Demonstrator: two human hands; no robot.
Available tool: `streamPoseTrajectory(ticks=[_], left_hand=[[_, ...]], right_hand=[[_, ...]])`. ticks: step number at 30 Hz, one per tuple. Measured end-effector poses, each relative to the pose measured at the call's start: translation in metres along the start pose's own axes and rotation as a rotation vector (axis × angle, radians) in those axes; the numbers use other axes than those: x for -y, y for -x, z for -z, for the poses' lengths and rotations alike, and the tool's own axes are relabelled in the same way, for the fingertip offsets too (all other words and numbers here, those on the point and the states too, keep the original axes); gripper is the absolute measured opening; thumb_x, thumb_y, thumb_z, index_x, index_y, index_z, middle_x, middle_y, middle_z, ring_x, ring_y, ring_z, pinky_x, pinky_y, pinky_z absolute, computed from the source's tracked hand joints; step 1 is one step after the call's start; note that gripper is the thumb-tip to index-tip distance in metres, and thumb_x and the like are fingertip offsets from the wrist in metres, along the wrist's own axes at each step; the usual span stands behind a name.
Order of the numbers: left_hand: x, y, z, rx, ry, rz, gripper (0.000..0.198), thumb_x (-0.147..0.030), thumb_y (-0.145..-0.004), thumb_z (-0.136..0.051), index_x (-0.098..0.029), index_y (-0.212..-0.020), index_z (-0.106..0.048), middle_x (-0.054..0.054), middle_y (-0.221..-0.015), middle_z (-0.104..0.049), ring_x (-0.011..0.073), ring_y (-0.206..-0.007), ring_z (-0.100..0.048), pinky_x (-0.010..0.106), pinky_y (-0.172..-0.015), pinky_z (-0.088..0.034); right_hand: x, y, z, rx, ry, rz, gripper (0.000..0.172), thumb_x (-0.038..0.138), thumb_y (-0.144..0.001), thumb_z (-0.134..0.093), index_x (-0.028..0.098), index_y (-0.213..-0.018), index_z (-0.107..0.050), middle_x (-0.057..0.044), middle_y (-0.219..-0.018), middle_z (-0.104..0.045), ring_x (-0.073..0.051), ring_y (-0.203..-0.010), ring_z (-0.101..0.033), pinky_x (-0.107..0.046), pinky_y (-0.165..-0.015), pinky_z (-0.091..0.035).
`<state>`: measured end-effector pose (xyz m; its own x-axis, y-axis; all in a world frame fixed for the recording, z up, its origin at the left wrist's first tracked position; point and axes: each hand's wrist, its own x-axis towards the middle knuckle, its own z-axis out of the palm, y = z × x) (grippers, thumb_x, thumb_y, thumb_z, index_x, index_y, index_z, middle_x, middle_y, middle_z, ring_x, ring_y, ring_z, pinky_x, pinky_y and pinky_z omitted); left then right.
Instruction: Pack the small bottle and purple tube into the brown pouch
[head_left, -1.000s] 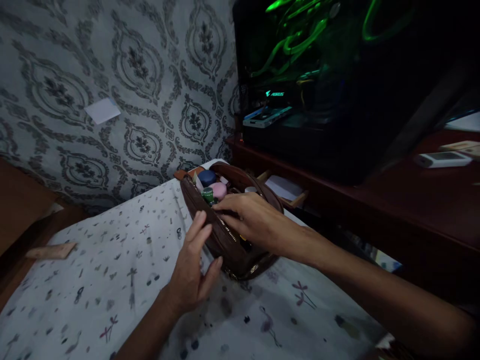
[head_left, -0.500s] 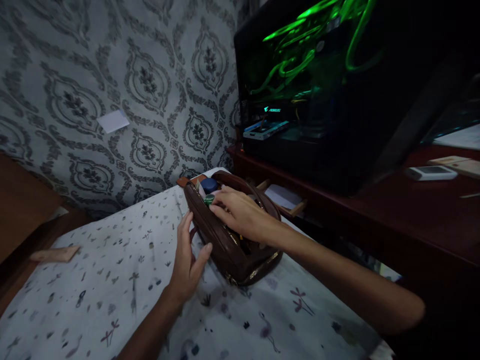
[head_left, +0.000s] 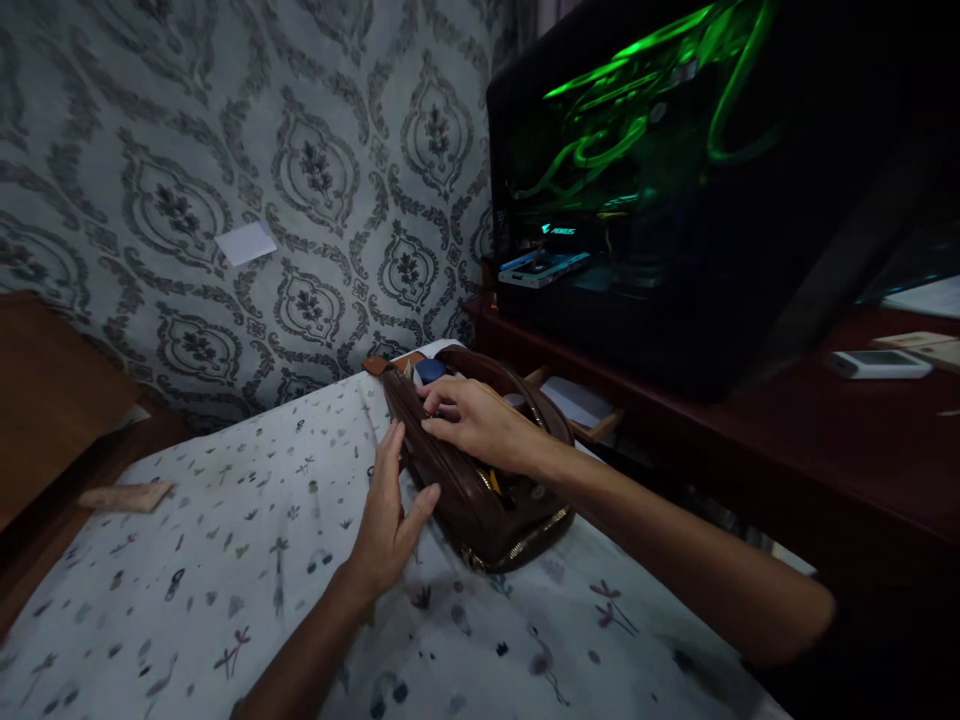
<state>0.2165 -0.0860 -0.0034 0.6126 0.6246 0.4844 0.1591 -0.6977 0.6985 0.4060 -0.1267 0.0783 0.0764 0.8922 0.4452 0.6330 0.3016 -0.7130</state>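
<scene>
A brown leather handbag (head_left: 465, 490) lies unzipped on the patterned cloth. My left hand (head_left: 386, 515) rests against its near side, fingers stretched and thumb apart, holding nothing. Over the opening, my right hand (head_left: 480, 420) has its fingers bent, with thumb and forefinger close together at the zipped edge; what sits between them is too small and dark to make out. Beyond those fingers a round blue lid (head_left: 430, 372) shows inside the bag. Something yellow (head_left: 495, 480) peeks out below the right wrist. The rest of the contents is hidden by my right hand.
An orange-brown piece (head_left: 377, 366) lies at the bag's far end. To the right, a small open drawer (head_left: 600, 425) holds paper under the dark red desk (head_left: 787, 450). A computer case (head_left: 637, 300) glows green on the desk. A wooden piece (head_left: 127, 497) lies at left.
The green item at my right fingertips is no longer visible, and the thumb and forefinger have come closer together. My left hand stays at the bag's side. The whole view has shifted slightly.
</scene>
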Motion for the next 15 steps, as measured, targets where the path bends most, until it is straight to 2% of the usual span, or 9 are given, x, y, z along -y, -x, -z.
streamPoseTrajectory(ticks=[6, 11, 15], left_hand=[[-0.002, -0.002, 0.003, 0.027, -0.054, -0.017, 0.067, -0.043, -0.101, -0.05, -0.03, -0.159, -0.019, 0.013, -0.166, -0.019, 0.0281, -0.155, -0.02, 0.053, -0.122, -0.031], [-0.007, -0.008, 0.002, 0.041, -0.113, -0.029, 0.07, -0.044, -0.1, -0.049, -0.031, -0.16, -0.014, 0.012, -0.169, -0.012, 0.0288, -0.156, -0.014, 0.056, -0.124, -0.025], [-0.006, -0.009, 0.002, 0.072, -0.119, -0.043, 0.069, -0.043, -0.101, -0.048, -0.033, -0.16, -0.014, 0.01, -0.169, -0.012, 0.028, -0.156, -0.013, 0.054, -0.125, -0.023]], right_hand=[[0.0, 0.001, 0.002, -0.008, 0.006, -0.008, 0.009, 0.012, -0.08, -0.063, 0.019, -0.079, -0.056, -0.007, -0.105, -0.069, -0.019, -0.099, -0.064, -0.031, -0.086, -0.05], [-0.002, 0.003, 0.008, 0.028, 0.076, -0.042, 0.007, 0.017, -0.081, -0.062, 0.019, -0.081, -0.055, -0.006, -0.099, -0.07, -0.019, -0.092, -0.064, -0.03, -0.079, -0.047], [-0.004, 0.002, 0.011, 0.029, 0.07, -0.026, 0.007, 0.018, -0.081, -0.061, 0.019, -0.081, -0.055, -0.004, -0.093, -0.069, -0.019, -0.092, -0.064, -0.03, -0.082, -0.047]])
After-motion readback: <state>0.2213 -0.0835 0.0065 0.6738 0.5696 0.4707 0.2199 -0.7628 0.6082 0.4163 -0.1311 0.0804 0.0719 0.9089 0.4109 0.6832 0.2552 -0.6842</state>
